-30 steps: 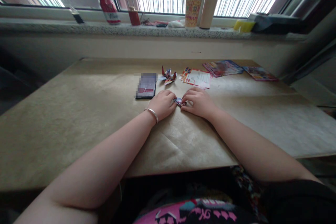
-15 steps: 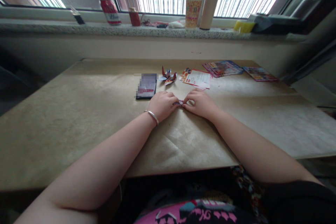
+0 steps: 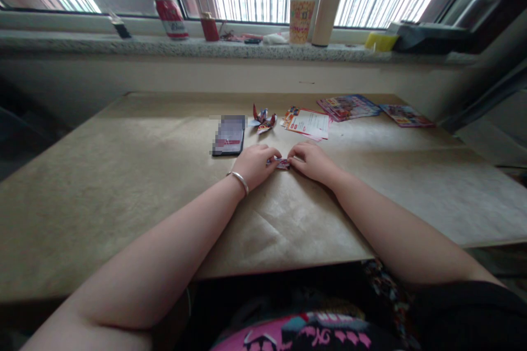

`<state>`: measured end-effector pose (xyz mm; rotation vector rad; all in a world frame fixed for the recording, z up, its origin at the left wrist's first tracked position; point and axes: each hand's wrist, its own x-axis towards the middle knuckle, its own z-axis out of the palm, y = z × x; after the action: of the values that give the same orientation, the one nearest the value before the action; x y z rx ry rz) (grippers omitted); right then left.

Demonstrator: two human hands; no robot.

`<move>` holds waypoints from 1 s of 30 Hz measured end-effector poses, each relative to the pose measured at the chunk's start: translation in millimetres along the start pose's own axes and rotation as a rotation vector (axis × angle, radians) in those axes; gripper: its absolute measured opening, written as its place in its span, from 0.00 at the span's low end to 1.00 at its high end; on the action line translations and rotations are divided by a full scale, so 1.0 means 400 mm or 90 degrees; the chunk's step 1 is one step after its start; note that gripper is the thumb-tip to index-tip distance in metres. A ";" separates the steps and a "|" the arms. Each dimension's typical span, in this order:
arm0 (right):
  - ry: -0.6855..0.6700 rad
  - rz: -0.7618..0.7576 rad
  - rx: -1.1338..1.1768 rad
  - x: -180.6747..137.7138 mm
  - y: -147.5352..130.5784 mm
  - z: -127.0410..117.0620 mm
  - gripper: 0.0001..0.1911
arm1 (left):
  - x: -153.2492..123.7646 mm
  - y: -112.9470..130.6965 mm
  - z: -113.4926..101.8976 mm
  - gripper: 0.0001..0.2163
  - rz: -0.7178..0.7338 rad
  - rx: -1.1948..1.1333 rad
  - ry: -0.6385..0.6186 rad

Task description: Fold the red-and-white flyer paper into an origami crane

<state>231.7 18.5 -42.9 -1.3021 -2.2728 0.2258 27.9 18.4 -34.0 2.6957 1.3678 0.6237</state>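
Note:
A small folded piece of colourful paper [image 3: 280,163] lies on the brown paper-covered table [image 3: 123,175], pinched between both hands. My left hand [image 3: 255,164], with a silver bracelet on the wrist, has its fingers curled onto the paper's left end. From the other side, my right hand [image 3: 312,160] grips the right end with closed fingers. Most of the paper is hidden under the fingertips. A finished folded paper figure [image 3: 263,119] stands just beyond the hands.
A dark phone [image 3: 229,135] lies left of the folded figure. Printed leaflets [image 3: 309,122] and colourful booklets [image 3: 348,106] lie at the back right. The windowsill holds a red can [image 3: 172,18], a paper cup [image 3: 300,17] and a yellow object [image 3: 381,40].
Both hands have stayed on the small paper and shifted their fingers slightly. Less of the paper shows now than one second ago.

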 end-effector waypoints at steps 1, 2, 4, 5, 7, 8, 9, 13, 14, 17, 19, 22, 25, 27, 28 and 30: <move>0.009 0.013 0.009 -0.001 0.000 0.000 0.05 | 0.001 -0.002 0.002 0.10 0.005 -0.001 -0.004; 0.018 0.024 0.016 -0.002 0.000 -0.002 0.05 | 0.002 -0.004 0.004 0.10 0.008 -0.005 -0.006; 0.032 0.040 0.023 -0.003 -0.003 -0.007 0.05 | 0.003 -0.008 0.008 0.10 0.009 -0.021 -0.006; 0.035 0.045 0.022 -0.004 -0.004 -0.010 0.05 | 0.004 -0.010 0.010 0.10 0.008 -0.031 -0.002; 0.038 0.048 0.012 -0.004 -0.006 -0.014 0.06 | 0.005 -0.013 0.013 0.10 0.008 -0.050 0.011; 0.038 0.044 0.006 -0.004 -0.006 -0.014 0.07 | 0.005 -0.014 0.014 0.09 0.009 -0.059 0.016; 0.038 0.037 0.002 -0.004 -0.005 -0.014 0.07 | 0.006 -0.014 0.014 0.09 0.011 -0.066 0.019; 0.031 0.010 0.015 -0.004 0.004 -0.009 0.07 | 0.007 -0.010 0.011 0.09 0.021 -0.059 -0.011; 0.029 0.008 0.019 -0.004 0.007 -0.007 0.07 | 0.007 -0.008 0.010 0.09 0.020 -0.053 -0.019; 0.030 -0.001 0.028 -0.003 0.012 -0.006 0.06 | 0.006 -0.004 0.007 0.09 0.010 -0.045 -0.014; 0.035 -0.011 0.033 -0.004 0.012 -0.009 0.06 | 0.005 -0.003 0.006 0.10 0.005 -0.049 0.001; 0.037 -0.024 0.034 -0.006 0.009 -0.014 0.05 | 0.004 -0.003 0.007 0.12 0.011 -0.056 0.008; 0.026 -0.031 0.038 -0.007 0.005 -0.018 0.04 | 0.003 -0.005 0.009 0.12 0.033 -0.061 0.010; 0.022 -0.036 0.041 -0.008 0.003 -0.017 0.04 | 0.003 -0.006 0.010 0.11 0.046 -0.063 0.014; 0.020 -0.039 0.041 -0.008 0.002 -0.017 0.04 | 0.003 -0.006 0.011 0.11 0.051 -0.064 0.014; 0.016 -0.042 0.036 -0.008 0.000 -0.016 0.03 | 0.002 -0.006 0.011 0.10 0.056 -0.068 0.011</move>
<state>236.2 15.1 -38.5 -1.1925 -2.2681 0.2475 28.2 21.2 -38.5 2.6835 1.1892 0.7063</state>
